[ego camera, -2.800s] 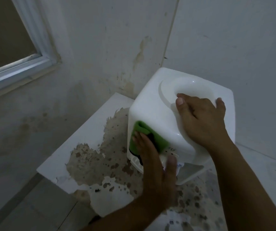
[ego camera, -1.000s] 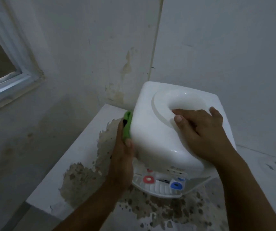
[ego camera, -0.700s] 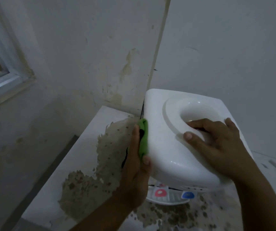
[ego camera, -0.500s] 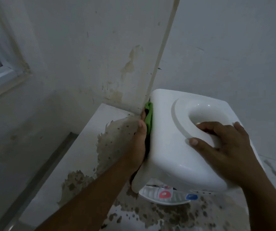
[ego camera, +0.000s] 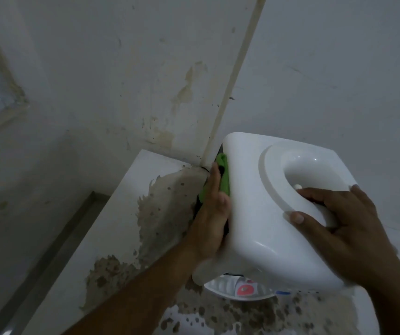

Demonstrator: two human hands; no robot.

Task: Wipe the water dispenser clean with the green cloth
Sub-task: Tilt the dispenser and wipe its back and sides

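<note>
Since a moment ago the left hand (ego camera: 212, 213) has slid the green cloth (ego camera: 223, 176) further back along the water dispenser (ego camera: 264, 213), toward the corner at 12 o'clock. Its fingers lie flat, pressing the cloth to the left wall. The right hand (ego camera: 339, 228) curls over the bottle-well rim at 3 o'clock. Best to keep that brace firm and the strokes overlapping. One dispenser, one cloth, two hands.
</note>
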